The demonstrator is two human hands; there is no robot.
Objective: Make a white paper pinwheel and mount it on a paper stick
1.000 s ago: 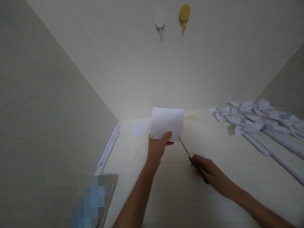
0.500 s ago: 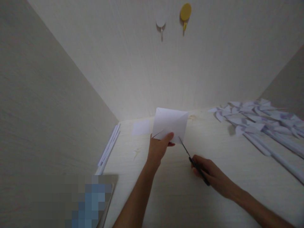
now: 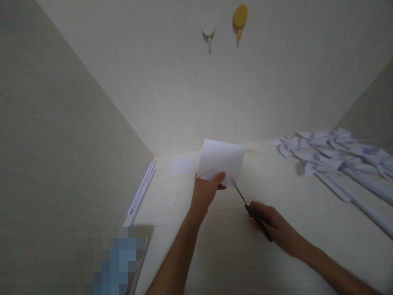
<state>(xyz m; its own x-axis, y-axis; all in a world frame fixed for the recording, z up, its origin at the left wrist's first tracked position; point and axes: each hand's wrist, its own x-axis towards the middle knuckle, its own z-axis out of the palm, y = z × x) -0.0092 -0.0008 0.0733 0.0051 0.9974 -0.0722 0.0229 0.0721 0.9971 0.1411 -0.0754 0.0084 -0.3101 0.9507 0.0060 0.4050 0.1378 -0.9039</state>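
Note:
A square sheet of white paper (image 3: 221, 159), creased along its diagonals, is pinched in my left hand (image 3: 205, 192), thumb on top and fingers underneath. One slit runs in from its lower left corner. My right hand (image 3: 270, 223) is wrapped around the black handles of a pair of scissors (image 3: 258, 223). The blades reach up and left to the paper's lower right corner, where they overlap its edge. Most of the handle loops are hidden by my fingers.
Paper pinwheels (image 3: 325, 157) on rolled-paper sticks lie at the right. Rolled paper sticks (image 3: 141, 188) lie along the left wall, near another white square (image 3: 182, 164). A yellow hook (image 3: 240, 16) and a white hook (image 3: 208, 26) are on the back wall. The lower left is pixelated.
The paper and scissors have shifted very slightly to the right in view. Both hands keep the same grip, and the blades stay at the same corner.

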